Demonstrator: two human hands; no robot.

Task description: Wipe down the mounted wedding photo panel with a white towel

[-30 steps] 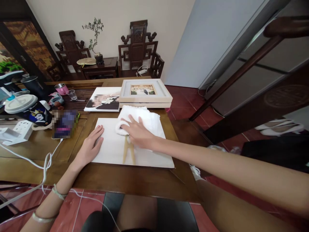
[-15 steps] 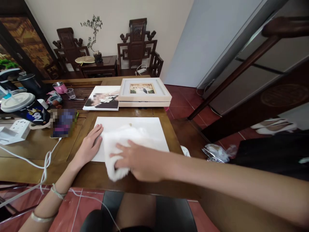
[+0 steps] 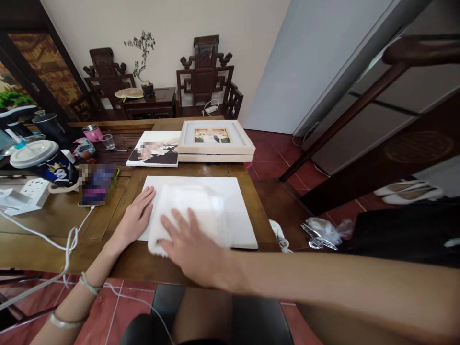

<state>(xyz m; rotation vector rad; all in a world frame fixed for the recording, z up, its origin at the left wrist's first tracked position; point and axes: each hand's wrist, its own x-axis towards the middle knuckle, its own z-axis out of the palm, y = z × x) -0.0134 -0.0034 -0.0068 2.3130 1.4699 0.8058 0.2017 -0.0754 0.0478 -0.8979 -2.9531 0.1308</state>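
Observation:
On the wooden table [image 3: 136,267] lies a flat white panel [image 3: 237,211], with a fluffy white cloth [image 3: 187,195] spread over its left and middle part. My right hand [image 3: 194,244] presses down on the cloth, fingers spread over it rather than wrapped round it. The cloth and hand are a little blurred. My left hand [image 3: 134,215] lies flat along the panel's left edge, fingertips at its upper left side. Part of the panel is hidden under the cloth and my right arm.
Behind the panel lie a photo print [image 3: 156,149] and stacked pale frames [image 3: 217,143]. To the left are a phone [image 3: 98,184] on a white cable [image 3: 68,258], a lidded cup [image 3: 53,165], a power strip [image 3: 34,191] and a pink mug [image 3: 92,133]. A wooden chair [image 3: 206,72] stands beyond.
My right hand and the cloth have shifted slightly; the cloth now lies flatter, with its lower edge further up, and a small mark on the panel is no longer visible. My left hand stays in place.

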